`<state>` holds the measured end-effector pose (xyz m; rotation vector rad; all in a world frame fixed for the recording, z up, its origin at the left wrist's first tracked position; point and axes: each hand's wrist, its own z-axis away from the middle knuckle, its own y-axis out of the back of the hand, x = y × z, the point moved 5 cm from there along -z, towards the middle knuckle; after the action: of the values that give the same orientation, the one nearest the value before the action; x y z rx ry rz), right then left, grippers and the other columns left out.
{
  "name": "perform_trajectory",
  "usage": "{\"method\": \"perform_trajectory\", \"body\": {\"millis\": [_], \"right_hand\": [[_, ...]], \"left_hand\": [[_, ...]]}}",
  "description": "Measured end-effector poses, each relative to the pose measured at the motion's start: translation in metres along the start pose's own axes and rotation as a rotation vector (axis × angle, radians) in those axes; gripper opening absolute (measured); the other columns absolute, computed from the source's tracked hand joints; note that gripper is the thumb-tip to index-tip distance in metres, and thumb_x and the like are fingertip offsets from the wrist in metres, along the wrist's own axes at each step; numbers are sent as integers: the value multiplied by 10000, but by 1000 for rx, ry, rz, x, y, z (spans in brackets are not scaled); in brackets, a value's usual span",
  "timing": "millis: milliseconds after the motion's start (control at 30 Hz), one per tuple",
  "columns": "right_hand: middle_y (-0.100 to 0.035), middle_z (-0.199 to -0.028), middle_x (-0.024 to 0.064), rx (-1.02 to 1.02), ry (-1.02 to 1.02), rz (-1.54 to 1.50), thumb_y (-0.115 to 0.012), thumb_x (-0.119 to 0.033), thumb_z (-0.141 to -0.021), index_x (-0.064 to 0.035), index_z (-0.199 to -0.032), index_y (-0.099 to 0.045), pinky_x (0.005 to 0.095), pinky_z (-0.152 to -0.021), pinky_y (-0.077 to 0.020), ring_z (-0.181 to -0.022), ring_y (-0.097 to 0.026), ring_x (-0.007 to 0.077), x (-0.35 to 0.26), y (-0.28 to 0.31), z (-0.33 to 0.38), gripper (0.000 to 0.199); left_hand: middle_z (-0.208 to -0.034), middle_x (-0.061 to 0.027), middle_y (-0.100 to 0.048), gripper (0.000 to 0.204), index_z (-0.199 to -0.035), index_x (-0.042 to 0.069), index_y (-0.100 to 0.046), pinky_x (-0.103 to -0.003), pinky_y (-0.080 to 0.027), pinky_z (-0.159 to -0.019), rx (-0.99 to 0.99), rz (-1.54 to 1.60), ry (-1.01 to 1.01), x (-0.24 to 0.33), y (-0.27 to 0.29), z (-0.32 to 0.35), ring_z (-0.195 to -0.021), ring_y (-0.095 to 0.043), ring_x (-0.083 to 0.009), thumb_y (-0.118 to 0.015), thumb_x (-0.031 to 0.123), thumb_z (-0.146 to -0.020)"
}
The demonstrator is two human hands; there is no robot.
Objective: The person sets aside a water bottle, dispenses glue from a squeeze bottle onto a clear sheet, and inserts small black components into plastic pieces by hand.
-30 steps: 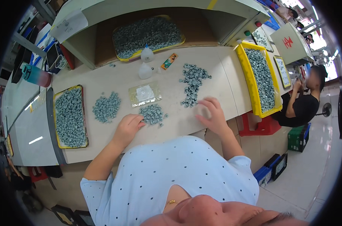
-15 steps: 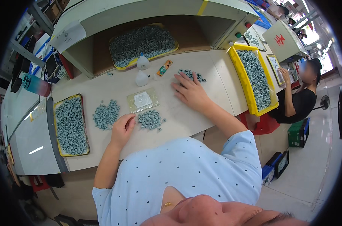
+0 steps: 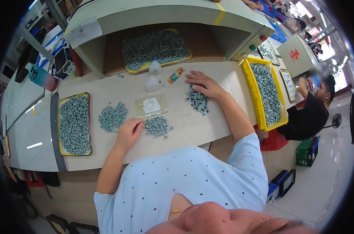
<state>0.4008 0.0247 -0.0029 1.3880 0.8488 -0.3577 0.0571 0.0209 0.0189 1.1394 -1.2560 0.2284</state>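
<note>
My right hand (image 3: pixel 205 84) lies open, fingers apart, at the far edge of a loose pile of small grey-green pieces (image 3: pixel 197 102), touching some of them. On the table, my left hand (image 3: pixel 129 133) is closed with its fingers curled. What it holds, if anything, is hidden. To its left lies another pile of the same pieces (image 3: pixel 112 117), and just to its right a smaller pile (image 3: pixel 157 126). Beyond that smaller pile is a flat yellowish pad (image 3: pixel 159 106) with a white round patch in its middle.
Filled with pieces are a tray (image 3: pixel 60 145) at left, a yellow bin (image 3: pixel 259 113) at right and a tray (image 3: pixel 130 70) under the shelf (image 3: pixel 177 20). Two white bottles (image 3: pixel 152 83) and an orange-green packet (image 3: pixel 176 75) stand mid-table. A co-worker (image 3: pixel 311 115) sits at right.
My right hand has moved to the far side of its pile, which now shows spread out nearer to me. My left hand keeps its place. The whole view has shifted slightly.
</note>
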Motion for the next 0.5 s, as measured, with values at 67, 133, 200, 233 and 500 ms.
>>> {"method": "perform_trajectory", "body": {"millis": [67,133,200,233,500], "right_hand": [[-508,-1288,111,-66,88,30,-537,-263,-876,-54,-1143,-594,452,-1077,-214,-1292,-328,340,-9,-9,-6,344],[-523,-1271,114,-77,108,-36,-555,-236,-861,-47,-1114,-610,449,-1066,-239,-1281,-345,342,-15,-13,-2,320],[-537,-1253,116,-89,125,-101,-573,-209,-846,-40,-1085,-626,445,-1054,-265,-1269,-362,344,-22,-14,7,297],[-553,-1230,121,-95,139,-115,-582,-187,-835,-33,-1075,-629,440,-1038,-294,-1257,-381,343,-26,-15,10,289],[-607,-1131,141,-108,123,-226,-581,-157,-806,10,-1058,-622,412,-993,-366,-1198,-454,336,-60,-10,22,305]], "left_hand": [[-727,-71,-577,91,-897,9,-613,-256,-416,-548,4,1,7,-6,2,1,-596,-518,-154,-569,10,-817],[-727,-71,-577,90,-895,9,-614,-256,-417,-547,4,3,11,-7,0,3,-597,-518,-155,-569,7,-817],[-727,-73,-578,99,-900,8,-612,-255,-418,-548,0,28,16,-3,-6,7,-605,-526,-146,-572,-2,-810],[-727,-73,-578,99,-900,8,-612,-255,-418,-548,3,24,19,-3,-5,7,-605,-526,-146,-572,-2,-810],[-1035,-158,-539,288,-1060,67,-583,-458,-414,-831,574,-520,-165,13,40,27,-982,-498,-347,-632,146,-788]]}}
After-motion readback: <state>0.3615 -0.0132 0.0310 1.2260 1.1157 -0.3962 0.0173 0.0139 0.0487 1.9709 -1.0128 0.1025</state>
